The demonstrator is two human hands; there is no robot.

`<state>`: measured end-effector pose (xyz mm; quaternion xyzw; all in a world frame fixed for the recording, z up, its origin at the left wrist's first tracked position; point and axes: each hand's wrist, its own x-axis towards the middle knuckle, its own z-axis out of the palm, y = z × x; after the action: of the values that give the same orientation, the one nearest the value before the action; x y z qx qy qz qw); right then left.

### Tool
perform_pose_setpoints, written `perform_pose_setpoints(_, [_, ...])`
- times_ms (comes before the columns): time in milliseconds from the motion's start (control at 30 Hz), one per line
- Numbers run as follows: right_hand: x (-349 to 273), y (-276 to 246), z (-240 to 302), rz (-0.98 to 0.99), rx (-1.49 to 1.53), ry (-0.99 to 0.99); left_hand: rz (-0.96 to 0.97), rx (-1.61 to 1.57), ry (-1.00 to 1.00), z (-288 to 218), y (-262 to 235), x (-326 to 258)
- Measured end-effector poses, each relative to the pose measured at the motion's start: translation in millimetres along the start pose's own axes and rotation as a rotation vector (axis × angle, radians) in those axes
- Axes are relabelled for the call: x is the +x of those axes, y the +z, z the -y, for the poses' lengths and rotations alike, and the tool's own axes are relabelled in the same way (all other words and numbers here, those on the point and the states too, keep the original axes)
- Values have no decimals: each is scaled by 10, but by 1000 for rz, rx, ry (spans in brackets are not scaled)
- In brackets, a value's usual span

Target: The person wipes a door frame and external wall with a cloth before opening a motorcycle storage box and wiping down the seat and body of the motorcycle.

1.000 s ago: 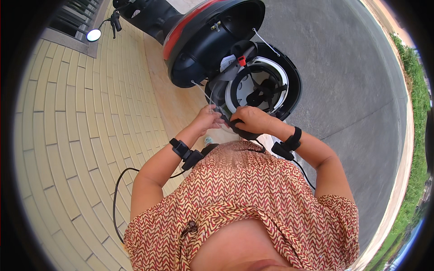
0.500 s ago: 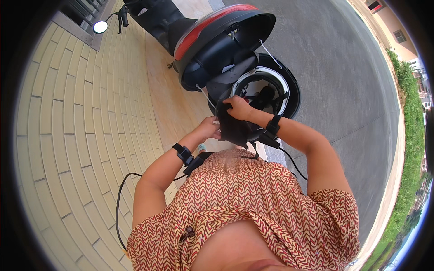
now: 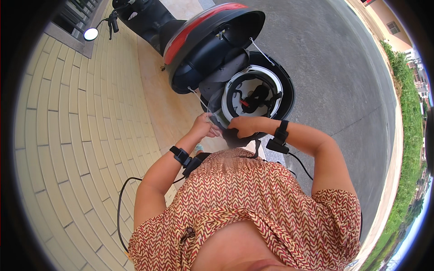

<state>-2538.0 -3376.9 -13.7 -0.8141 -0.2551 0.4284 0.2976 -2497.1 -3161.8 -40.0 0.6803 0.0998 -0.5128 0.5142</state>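
Fingers (image 3: pixel 209 128) of the left hand (image 3: pixel 203 127) curl around the lower edge of the clear visor (image 3: pixel 212 101), pinching it, while the right hand (image 3: pixel 242 126) closes over the near rim of the white helmet (image 3: pixel 253 92). The helmet sits upside down in the under-seat storage well (image 3: pixel 287 90) of the scooter (image 3: pixel 149 20), with the red-edged seat (image 3: pixel 212 36) tipped up behind it. Compared with a moment ago, both hands have risen from the dark strap at chest height to the helmet's edge, and the well now shows more fully; by my reading the work has shifted to gripping the helmet itself. Black wrist devices (image 3: pixel 280 137) with cables sit on both forearms.
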Motion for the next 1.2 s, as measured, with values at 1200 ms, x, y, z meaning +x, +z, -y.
perform_pose_setpoints(1200, [-907,-359,-970,-926,788,569,-184,82,187,130,-369,118])
